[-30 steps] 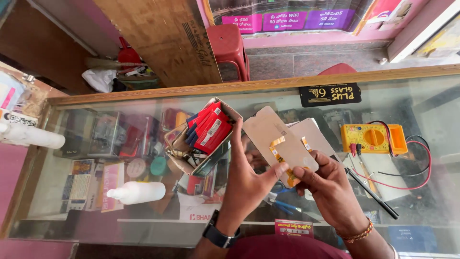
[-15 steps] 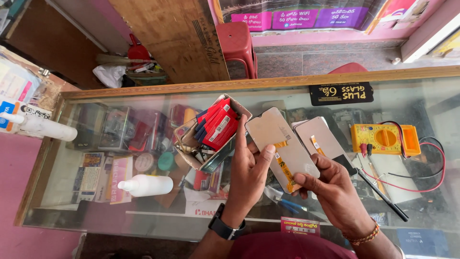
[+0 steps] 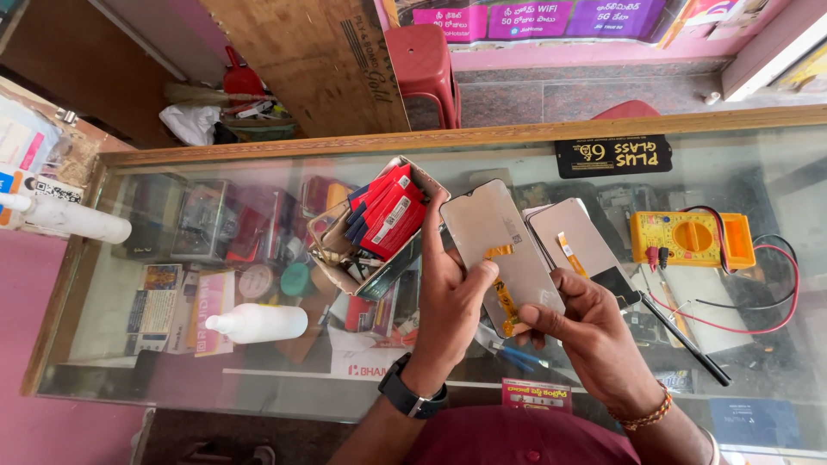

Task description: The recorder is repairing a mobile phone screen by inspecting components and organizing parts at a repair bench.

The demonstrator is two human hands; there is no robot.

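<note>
Two hands share one grey flat phone display panel (image 3: 504, 250) with an orange ribbon cable. Left hand (image 3: 448, 301) grips its left edge, fingers curled closed. Right hand (image 3: 594, 331) pinches the lower end, thumb on top. Panel's long axis runs up-left, away from both. A second, similar panel (image 3: 577, 245) sits just behind, possibly also held by the right hand. Yellow multimeter (image 3: 689, 238) rests well right.
</note>
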